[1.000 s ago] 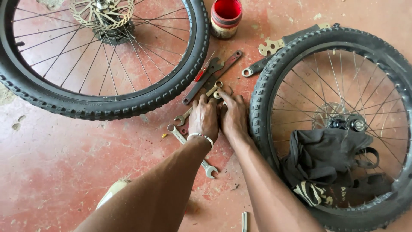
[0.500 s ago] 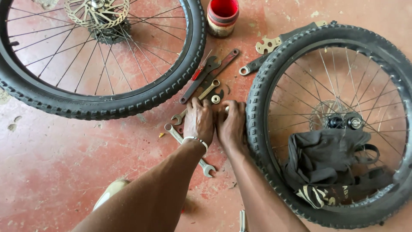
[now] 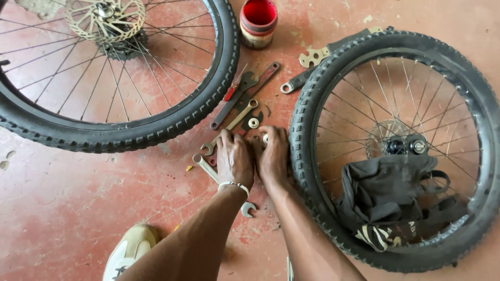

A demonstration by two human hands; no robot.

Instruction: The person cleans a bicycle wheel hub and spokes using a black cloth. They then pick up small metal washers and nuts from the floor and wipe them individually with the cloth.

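My left hand (image 3: 234,158) and my right hand (image 3: 273,155) rest side by side, palms down, on the red floor between two bicycle wheels. Their fingers curl over small metal parts next to a round washer (image 3: 253,123); what is under the fingertips is hidden. A silver spanner (image 3: 208,167) runs under my left wrist, with its other end showing near my forearm. More spanners (image 3: 237,99) lie just beyond my fingers. My right hand lies against the tyre of the right wheel (image 3: 302,156).
The left wheel (image 3: 156,125) with a disc rotor lies flat at the upper left. A red tin (image 3: 258,21) stands at the top. A dark cloth bag (image 3: 388,200) lies inside the right wheel. A flat multi-wrench (image 3: 315,56) sits by that tyre. My shoe (image 3: 127,252) is at the bottom.
The view has drifted so that wheels and tools sit slightly lower and left. My hands have stayed together over the small parts, fingers shifting a little.
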